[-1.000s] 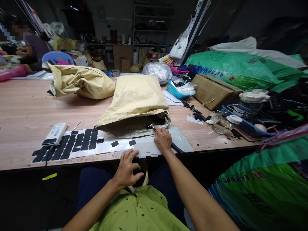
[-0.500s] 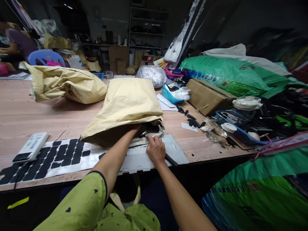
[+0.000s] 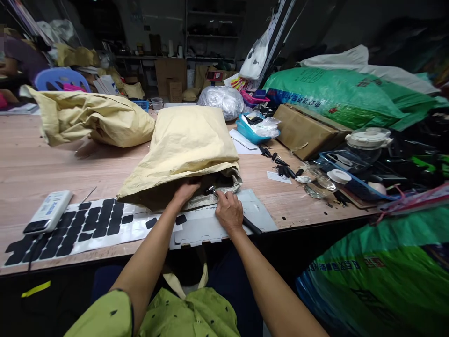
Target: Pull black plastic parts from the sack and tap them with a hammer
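Observation:
A pale yellow cloth bag (image 3: pixel 192 135) lies on the table with its mouth facing me. My left hand (image 3: pixel 187 191) reaches into that mouth; the fingers are hidden in the dark inside, so I cannot tell what they touch. Just right of it, my right hand (image 3: pixel 228 210) is closed round a black-handled tool (image 3: pixel 251 225) with a shiny metal head, at the bag's lower lip. The tool's head points toward the bag's mouth. Under the bag's front edge is a grey-white flat board (image 3: pixel 259 210).
Another yellow bag (image 3: pixel 101 119) lies left. A white device (image 3: pixel 49 211) rests on a sheet of black stickers (image 3: pixel 101 217). To the right are small black pieces (image 3: pixel 284 171), a cardboard box (image 3: pixel 308 128), a glass jar (image 3: pixel 366 140) and green sacks (image 3: pixel 336 96).
My left hand has drawn back partway out of the bag, so its back and wrist now show. My right hand stays on the tool. The view has shifted slightly.

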`<action>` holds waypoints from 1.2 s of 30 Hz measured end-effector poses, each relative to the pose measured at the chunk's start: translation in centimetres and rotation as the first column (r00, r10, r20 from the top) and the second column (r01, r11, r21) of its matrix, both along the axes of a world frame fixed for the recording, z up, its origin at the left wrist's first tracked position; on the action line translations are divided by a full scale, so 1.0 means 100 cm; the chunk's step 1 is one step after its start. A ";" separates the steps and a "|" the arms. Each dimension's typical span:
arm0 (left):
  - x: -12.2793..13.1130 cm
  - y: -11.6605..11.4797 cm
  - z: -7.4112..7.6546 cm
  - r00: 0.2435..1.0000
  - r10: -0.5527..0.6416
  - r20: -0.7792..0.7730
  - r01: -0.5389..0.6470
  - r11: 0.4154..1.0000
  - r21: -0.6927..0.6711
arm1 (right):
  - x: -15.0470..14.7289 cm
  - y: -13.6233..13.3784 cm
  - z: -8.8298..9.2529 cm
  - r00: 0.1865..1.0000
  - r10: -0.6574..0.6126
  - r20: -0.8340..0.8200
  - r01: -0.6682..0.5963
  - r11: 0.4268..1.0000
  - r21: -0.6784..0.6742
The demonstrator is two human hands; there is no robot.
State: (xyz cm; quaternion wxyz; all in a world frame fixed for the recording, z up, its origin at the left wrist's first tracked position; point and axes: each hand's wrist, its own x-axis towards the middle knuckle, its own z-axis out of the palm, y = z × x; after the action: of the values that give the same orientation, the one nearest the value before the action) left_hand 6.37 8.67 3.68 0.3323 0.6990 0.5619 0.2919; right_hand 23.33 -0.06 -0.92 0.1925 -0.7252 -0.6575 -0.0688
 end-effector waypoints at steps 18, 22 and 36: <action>-0.056 -0.099 -0.027 0.962 -0.114 -0.249 0.147 0.982 0.117 | 0.000 -0.017 0.016 0.939 0.057 -0.339 -0.043 0.998 0.047; -0.055 -0.099 -0.025 0.966 -0.122 -0.230 0.146 0.985 0.091 | -0.012 -0.049 0.024 0.798 0.228 -0.558 -0.164 0.973 0.163; -0.054 -0.097 -0.032 0.975 -0.086 -0.206 0.106 0.991 0.085 | -0.042 -0.090 0.020 0.761 0.359 -0.540 -0.351 0.928 0.121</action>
State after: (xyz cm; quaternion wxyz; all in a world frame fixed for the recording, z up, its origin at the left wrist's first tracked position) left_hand 0.99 -1.02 0.45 0.2533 0.7665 0.5437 0.2295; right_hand 19.13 -9.02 1.04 0.3884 -0.5749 -0.6980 0.1772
